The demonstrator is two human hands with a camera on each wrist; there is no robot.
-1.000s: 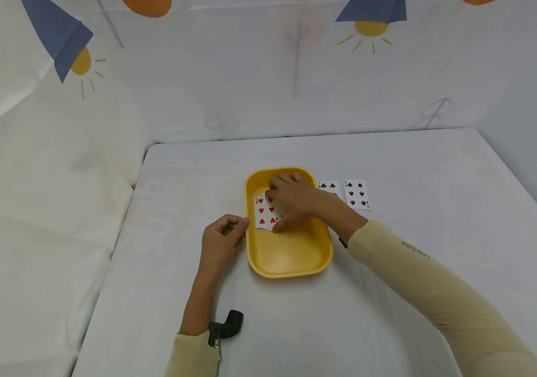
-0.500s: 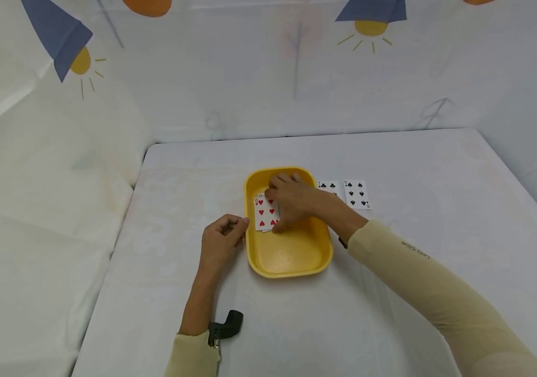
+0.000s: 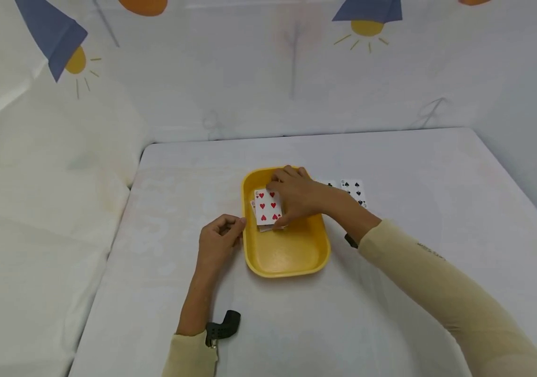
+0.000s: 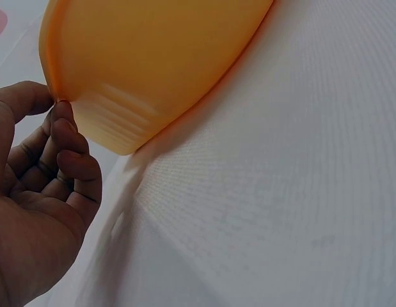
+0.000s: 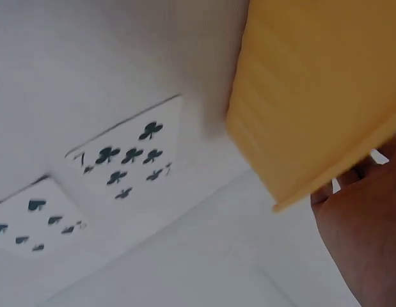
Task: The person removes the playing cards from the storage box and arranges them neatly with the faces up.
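The six-of-hearts playing card [image 3: 268,206] has lifted slightly off the small pile inside the yellow plastic tray [image 3: 292,256], pinched by the right hand [image 3: 299,196]; it looks to be coming out. The left hand [image 3: 215,245], fingers [image 4: 75,167] loosely curled, touches the tray's near rim. Beyond the right fingers, a seven of clubs [image 5: 130,160] and a spade card [image 3: 354,190] lie on the white-clothed surface [image 3: 414,173]; printed sheeting [image 3: 249,68] hangs behind.

"6" on the hearts card [image 3: 268,206]; "7" on the clubs card [image 5: 129,158].

The white-covered surface [image 3: 414,173] carries a yellow tray [image 3: 292,256] at centre, with two black-suited cards [image 3: 355,189] at its 2 o'clock.
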